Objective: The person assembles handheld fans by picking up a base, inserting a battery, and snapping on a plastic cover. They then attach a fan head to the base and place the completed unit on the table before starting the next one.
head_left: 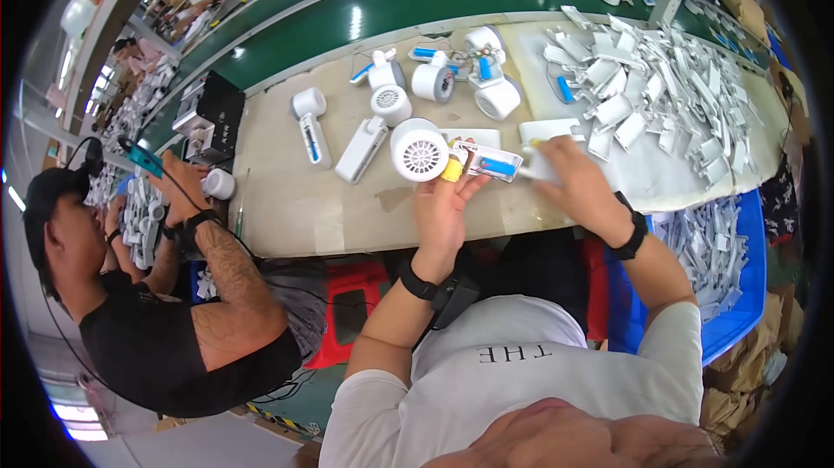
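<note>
My left hand (441,218) is closed around a small handheld fan with a round, grilled white head (420,152). Its handle lies open toward the right, with a blue battery (498,166) showing inside. A yellow cover (453,170) wraps one of my left fingertips. Over the table to the right, my right hand (575,183) has its fingers curled on a white plastic cover (540,170), close to the open handle; the grip is partly hidden. Beyond those fingers lies another white cover (549,128).
Several white fan units, including one (392,106), lie across the table (287,207). A large heap of white plastic shells (638,77) covers its right side. A blue bin (747,294) of parts stands at lower right. Left, a co-worker (174,338) holds a teal tool (142,158). Behind runs a green conveyor (347,23).
</note>
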{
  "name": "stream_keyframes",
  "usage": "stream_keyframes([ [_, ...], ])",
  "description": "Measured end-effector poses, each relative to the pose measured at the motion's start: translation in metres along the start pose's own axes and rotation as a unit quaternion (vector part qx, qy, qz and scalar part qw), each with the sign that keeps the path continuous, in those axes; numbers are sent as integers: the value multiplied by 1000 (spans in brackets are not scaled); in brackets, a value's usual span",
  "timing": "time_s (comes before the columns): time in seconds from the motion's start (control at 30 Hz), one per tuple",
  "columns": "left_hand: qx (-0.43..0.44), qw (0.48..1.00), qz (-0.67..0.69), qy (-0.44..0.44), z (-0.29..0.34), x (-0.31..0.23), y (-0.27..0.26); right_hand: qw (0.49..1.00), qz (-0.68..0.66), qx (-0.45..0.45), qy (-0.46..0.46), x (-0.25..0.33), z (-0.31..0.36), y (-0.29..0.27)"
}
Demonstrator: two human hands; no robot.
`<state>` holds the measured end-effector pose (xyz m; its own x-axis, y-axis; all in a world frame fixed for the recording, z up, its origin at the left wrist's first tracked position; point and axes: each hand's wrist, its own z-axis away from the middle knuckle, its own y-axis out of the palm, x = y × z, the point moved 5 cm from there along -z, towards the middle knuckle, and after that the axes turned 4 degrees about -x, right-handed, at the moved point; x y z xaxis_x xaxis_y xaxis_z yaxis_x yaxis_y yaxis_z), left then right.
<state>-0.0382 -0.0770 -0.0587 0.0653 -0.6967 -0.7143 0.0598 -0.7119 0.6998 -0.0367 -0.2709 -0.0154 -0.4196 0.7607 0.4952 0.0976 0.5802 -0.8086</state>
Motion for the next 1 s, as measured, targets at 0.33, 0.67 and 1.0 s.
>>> stream_keyframes([
  [0.33,-25,998,14,58,13,2,0,971,-21,-98,-218,86,-15,-16],
  [0.67,-48,993,-21,105,28,1,8,968,31,-145,-202,92,-8,6],
  [1.0,-7,982,-6,188,22,-19,10,950,-307,29,42,53,-16,-4],
])
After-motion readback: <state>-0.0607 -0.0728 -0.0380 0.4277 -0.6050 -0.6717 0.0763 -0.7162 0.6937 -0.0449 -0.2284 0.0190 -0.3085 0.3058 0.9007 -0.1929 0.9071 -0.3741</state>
